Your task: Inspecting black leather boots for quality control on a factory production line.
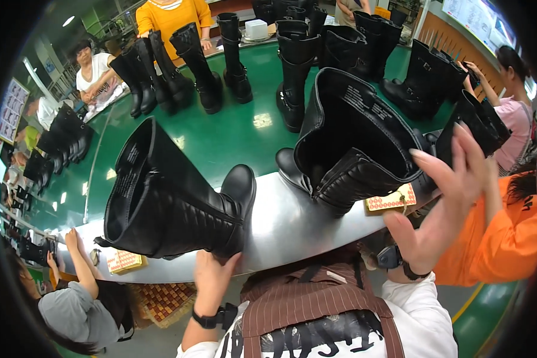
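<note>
Black boots (179, 209) being handled at the metal table edge (292, 230).
Left hand (212, 277) is pinching one boot's heel; right hand (444, 209) is hovering open-fingered beside the other boot (352, 149).

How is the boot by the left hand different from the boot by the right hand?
The left boot has diamond quilting on its shaft; the right boot shows ribbed panels. The left hand touches the left boot's heel; the right hand is open beside the right boot's shaft. Only the right boot shows a yellow tag. Both are tall and black.

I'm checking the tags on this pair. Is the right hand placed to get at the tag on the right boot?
Probably yes. The right hand is open beside the right boot, and the tag hangs just left of its thumb with nothing between them.
</note>
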`<state>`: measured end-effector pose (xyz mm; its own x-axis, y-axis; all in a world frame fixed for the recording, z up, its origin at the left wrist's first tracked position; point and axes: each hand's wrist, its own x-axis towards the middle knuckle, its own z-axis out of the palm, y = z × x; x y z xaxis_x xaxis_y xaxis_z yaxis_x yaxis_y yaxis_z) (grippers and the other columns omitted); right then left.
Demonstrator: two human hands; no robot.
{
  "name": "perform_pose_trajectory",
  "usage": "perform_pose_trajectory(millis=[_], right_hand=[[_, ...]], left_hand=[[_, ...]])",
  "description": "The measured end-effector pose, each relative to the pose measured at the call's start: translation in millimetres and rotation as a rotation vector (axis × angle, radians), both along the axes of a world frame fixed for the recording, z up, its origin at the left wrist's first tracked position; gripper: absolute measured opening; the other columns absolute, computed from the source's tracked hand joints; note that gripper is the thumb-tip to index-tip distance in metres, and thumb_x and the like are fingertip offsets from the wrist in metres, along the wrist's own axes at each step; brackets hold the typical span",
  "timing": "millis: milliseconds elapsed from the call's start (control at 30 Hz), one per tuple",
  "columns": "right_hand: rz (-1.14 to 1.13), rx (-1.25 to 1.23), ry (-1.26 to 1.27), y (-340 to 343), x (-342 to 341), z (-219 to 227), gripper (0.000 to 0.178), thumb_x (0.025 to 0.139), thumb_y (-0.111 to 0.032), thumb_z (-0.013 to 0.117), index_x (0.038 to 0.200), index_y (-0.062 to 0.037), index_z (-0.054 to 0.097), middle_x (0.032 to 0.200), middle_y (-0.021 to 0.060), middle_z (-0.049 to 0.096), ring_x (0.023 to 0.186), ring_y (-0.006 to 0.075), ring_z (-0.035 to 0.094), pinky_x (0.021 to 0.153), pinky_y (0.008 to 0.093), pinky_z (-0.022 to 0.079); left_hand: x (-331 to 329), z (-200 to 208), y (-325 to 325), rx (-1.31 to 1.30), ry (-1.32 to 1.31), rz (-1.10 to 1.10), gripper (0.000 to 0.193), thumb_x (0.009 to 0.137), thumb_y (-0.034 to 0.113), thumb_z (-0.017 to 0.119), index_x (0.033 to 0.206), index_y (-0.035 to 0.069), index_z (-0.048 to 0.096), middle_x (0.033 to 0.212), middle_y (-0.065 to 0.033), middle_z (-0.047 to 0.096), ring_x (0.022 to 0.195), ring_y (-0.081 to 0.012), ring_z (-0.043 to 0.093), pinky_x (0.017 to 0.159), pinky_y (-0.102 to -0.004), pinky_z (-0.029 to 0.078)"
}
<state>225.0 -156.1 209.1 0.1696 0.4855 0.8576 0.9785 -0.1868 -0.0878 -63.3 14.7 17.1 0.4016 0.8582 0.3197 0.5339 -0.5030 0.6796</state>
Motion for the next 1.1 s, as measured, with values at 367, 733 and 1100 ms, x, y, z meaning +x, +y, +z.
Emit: perform_pose_trajectory(millis=[367,733,1100], right_hand=[[0.421,-0.255,1.172,24,26,-109,0.063,0.067,-0.009,0.086,0.122,-0.0004,0.057,0.115,0.0078,0.063,0.109,0.0177,0.057,0.095,0.0322,0.043],[0.349,-0.426,1.218,19,22,-155,0.032,0.074,-0.01,0.078,0.103,0.0012,0.068,0.096,0.0098,0.071,0.092,0.0162,0.065,0.079,0.0301,0.05],[0.281,-0.201,-0.078,4,21,0,0.054,0.075,-0.065,0.063,0.069,-0.0117,0.066,0.121,0.0149,0.056,0.127,0.0374,0.038,0.111,0.053,0.026]], left_hand=[[79,34,5,-0.93,-0.109,-0.711,0.034,0.092,0.02,0.06,0.117,-0.004,0.058,0.085,-0.0114,0.065,0.07,-0.0163,0.063,0.059,-0.0321,0.051],[172,-42,-13,-1.256,-0.272,-0.521,0.049,0.089,0.012,0.066,0.124,-0.008,0.039,0.093,-0.0139,0.063,0.071,-0.0182,0.064,0.054,-0.0302,0.053],[171,-31,-17,-0.985,-0.144,-0.515,0.062,0.077,0.027,0.079,0.113,-0.009,0.043,0.078,-0.0091,0.06,0.059,-0.014,0.061,0.048,-0.0267,0.05]])
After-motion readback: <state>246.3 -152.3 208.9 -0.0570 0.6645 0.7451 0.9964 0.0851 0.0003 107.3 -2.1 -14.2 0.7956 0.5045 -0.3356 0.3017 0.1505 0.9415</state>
